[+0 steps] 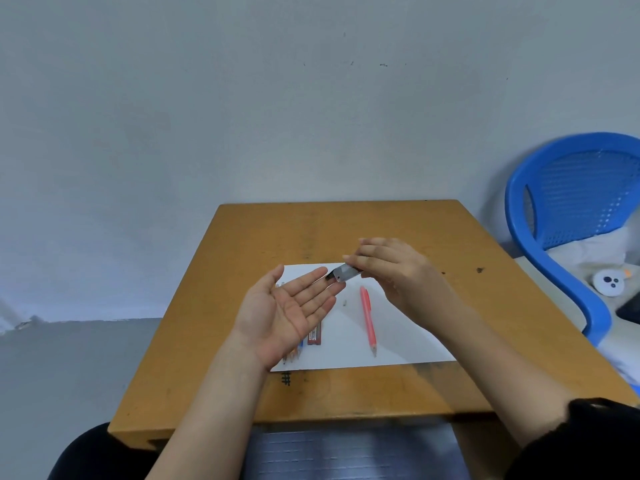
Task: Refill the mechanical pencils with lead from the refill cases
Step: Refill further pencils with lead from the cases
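Observation:
My right hand (391, 271) pinches a grey lead refill case (343, 274) with a dark end, tilted down over the fingertips of my left hand (291, 310). The left hand is held flat, palm up, above a white sheet of paper (398, 341). A pink mechanical pencil (368, 319) lies on the sheet, tip toward me. A small white piece (345, 301) lies just left of it. A red refill case (316, 336) and several other pencils (292, 353) lie partly hidden under my left hand.
The sheet lies on a small wooden desk (346, 230) set against a grey wall. A blue plastic chair (568, 216) holding light cloth and a small white round object (607, 283) stands at the right.

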`<action>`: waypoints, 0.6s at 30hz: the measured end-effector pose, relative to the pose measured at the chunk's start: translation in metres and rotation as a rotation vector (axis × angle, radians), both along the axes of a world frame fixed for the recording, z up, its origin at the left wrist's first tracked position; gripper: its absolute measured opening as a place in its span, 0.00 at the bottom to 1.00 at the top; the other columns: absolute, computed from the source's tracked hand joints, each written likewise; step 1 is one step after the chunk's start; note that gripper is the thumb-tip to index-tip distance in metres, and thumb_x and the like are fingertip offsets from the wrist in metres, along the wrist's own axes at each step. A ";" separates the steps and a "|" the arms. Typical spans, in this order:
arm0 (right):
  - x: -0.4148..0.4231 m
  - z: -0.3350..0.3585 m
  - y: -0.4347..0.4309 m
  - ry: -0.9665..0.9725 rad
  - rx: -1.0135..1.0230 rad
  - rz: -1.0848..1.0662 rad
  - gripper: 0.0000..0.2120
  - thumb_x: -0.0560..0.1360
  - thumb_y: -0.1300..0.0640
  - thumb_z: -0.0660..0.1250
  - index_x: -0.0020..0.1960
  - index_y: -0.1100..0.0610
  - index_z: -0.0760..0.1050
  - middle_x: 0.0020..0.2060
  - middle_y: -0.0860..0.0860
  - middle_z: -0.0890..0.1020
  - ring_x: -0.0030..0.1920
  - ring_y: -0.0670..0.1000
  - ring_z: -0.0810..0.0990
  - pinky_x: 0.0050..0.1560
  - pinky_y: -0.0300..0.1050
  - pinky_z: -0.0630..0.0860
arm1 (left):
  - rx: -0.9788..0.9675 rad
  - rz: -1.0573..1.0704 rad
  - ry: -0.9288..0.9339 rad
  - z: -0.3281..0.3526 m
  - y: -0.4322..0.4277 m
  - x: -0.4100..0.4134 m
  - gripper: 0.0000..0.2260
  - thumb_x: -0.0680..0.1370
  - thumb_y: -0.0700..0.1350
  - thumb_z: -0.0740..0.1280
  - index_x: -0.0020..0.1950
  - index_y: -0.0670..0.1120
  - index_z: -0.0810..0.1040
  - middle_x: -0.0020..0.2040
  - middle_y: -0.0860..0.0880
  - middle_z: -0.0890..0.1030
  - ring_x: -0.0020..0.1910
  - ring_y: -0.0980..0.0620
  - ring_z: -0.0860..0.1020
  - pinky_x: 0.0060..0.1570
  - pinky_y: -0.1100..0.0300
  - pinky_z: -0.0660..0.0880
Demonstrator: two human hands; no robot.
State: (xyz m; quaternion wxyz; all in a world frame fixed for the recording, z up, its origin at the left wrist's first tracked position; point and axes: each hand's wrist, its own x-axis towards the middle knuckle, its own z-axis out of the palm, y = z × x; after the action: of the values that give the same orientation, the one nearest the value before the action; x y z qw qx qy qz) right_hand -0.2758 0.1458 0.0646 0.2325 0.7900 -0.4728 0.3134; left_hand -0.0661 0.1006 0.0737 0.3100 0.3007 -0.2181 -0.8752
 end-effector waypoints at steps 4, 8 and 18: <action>0.002 0.004 0.001 -0.036 -0.022 -0.022 0.26 0.71 0.72 0.68 0.68 0.61 0.71 0.47 0.53 0.81 0.52 0.52 0.76 0.53 0.47 0.74 | -0.001 -0.014 -0.001 0.002 0.001 0.001 0.26 0.82 0.53 0.53 0.64 0.33 0.73 0.60 0.35 0.79 0.59 0.38 0.79 0.55 0.44 0.75; -0.002 0.001 -0.002 0.007 -0.040 -0.006 0.19 0.72 0.73 0.67 0.61 0.62 0.77 0.45 0.56 0.81 0.47 0.55 0.78 0.50 0.52 0.75 | -0.001 -0.020 0.002 0.002 0.002 0.001 0.25 0.82 0.53 0.53 0.64 0.33 0.73 0.60 0.35 0.79 0.59 0.38 0.79 0.56 0.46 0.75; 0.004 -0.003 -0.001 -0.083 -0.019 -0.013 0.28 0.72 0.73 0.67 0.69 0.58 0.69 0.44 0.54 0.79 0.46 0.53 0.76 0.51 0.46 0.74 | 0.002 -0.021 0.012 0.002 0.004 -0.001 0.25 0.83 0.53 0.52 0.63 0.33 0.74 0.60 0.36 0.79 0.56 0.40 0.80 0.55 0.47 0.76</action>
State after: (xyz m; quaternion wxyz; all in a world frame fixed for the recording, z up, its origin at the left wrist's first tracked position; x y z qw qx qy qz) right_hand -0.2721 0.1452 0.0616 0.2223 0.7710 -0.4842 0.3488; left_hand -0.0669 0.1049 0.0752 0.3018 0.2932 -0.2186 -0.8805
